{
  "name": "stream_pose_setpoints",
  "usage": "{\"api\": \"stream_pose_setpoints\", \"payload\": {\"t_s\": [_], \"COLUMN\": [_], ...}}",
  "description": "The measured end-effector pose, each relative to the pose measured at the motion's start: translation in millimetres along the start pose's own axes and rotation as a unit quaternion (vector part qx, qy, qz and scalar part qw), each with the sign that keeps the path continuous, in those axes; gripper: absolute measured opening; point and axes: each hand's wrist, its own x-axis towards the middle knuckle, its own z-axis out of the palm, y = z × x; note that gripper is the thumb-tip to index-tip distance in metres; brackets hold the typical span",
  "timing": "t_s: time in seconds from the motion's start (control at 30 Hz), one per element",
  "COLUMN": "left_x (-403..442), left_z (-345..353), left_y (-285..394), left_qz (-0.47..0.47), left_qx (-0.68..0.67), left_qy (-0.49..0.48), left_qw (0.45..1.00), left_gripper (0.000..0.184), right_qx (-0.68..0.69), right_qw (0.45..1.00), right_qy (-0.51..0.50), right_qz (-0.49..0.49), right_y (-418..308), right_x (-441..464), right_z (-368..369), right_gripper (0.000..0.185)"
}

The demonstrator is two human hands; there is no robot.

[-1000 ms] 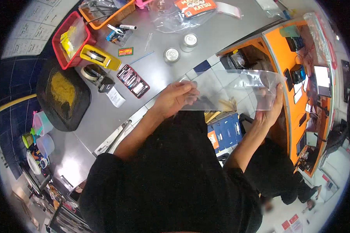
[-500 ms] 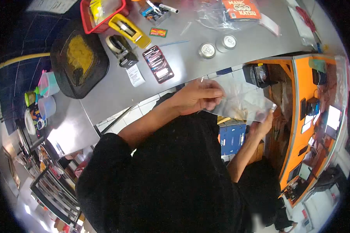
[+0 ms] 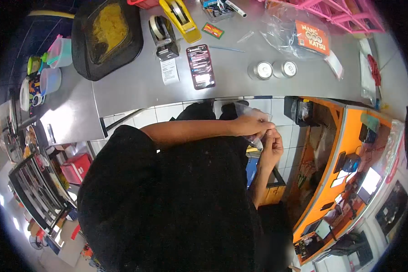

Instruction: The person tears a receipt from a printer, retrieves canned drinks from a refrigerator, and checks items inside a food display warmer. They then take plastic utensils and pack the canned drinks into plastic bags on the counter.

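Over the floor just in front of the metal table, my left hand [image 3: 250, 126] pinches a clear plastic bag [image 3: 257, 143]. My right hand [image 3: 272, 147] meets it from the right, fingertips pressed together at the bag's edge. The two hands touch or nearly touch, and the bag is bunched, partly hidden behind my left hand. On the table beyond stand two silver-topped cans [image 3: 263, 70]. A lit phone [image 3: 200, 66] lies to their left, beside a paper receipt [image 3: 170, 71].
Along the metal table [image 3: 136, 97] are a black tape dispenser [image 3: 163, 36], a yellow one [image 3: 181, 20], a dark bag [image 3: 84, 50], and an orange printed packet [image 3: 312, 37] in clear plastic. An orange-edged shelf unit [image 3: 324, 177] stands to the right.
My hands have come together; the bag, spread out between them before, is now bunched. My right hand moved left. The view has shifted, bringing a pink basket in at the top right.
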Motion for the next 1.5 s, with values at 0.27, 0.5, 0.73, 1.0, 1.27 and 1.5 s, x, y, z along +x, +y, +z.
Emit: {"api": "stream_pose_setpoints", "payload": {"t_s": [0.27,0.5,0.73,1.0,1.27,1.5], "left_x": [-6,-6,1,-15,-17,-18], "left_z": [-9,-4,-2,-7,-19,-25], "left_y": [-23,-13,-31,-10,-12,-18], "left_qz": [0.068,0.04,0.106,0.032,0.096,0.168], "left_qx": [-0.026,0.068,0.168,0.09,0.074,0.124], "left_qy": [-0.026,0.023,0.139,0.098,0.07,0.091], "left_qw": [0.997,0.997,0.97,0.991,0.99,0.974], "left_gripper": [0.029,0.041,0.056,0.046,0.033,0.045], "right_qx": [-0.005,0.001,-0.031,-0.115,-0.289,-0.097], "right_qw": [0.999,0.996,0.994,0.985,0.932,0.99], "right_qy": [-0.021,-0.08,-0.102,-0.13,-0.106,-0.095], "right_qz": [0.05,0.036,0.023,-0.019,-0.193,-0.02], "right_y": [4,-19,-7,-8,-29,-13], "right_x": [-3,-5,-2,5,8,3], "right_z": [-7,6,6,4,22,16], "right_gripper": [0.021,0.022,0.027,0.027,0.015,0.017]}}
